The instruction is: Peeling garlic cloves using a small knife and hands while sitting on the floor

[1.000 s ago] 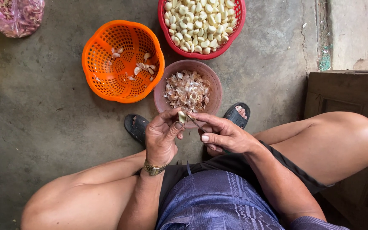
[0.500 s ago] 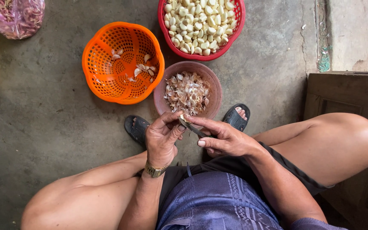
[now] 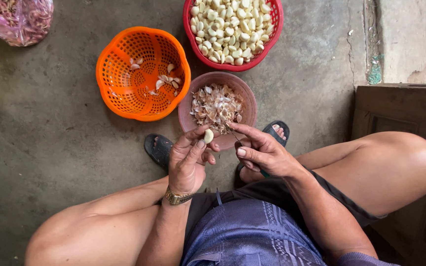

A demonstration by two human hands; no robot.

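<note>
Now left hand (image 3: pixel 187 162) fingers pinch garlic clove (image 3: pixel 208 135); right hand (image 3: pixel 262 152) fingers clamp knife (image 3: pixel 233 135).

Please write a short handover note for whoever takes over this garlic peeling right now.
Left hand: pinches one peeled garlic clove at its fingertips, over the near rim of the pink bowl.
Right hand: grips a small knife, blade pointing toward the clove.
Where things are: the pink bowl holds the skins; the red basket behind it is full of peeled cloves; the orange basket to the left holds only a few cloves.
Done: a large pile peeled, and the clove in hand looks bare.
Left: apparently the few cloves in the orange basket.
</note>
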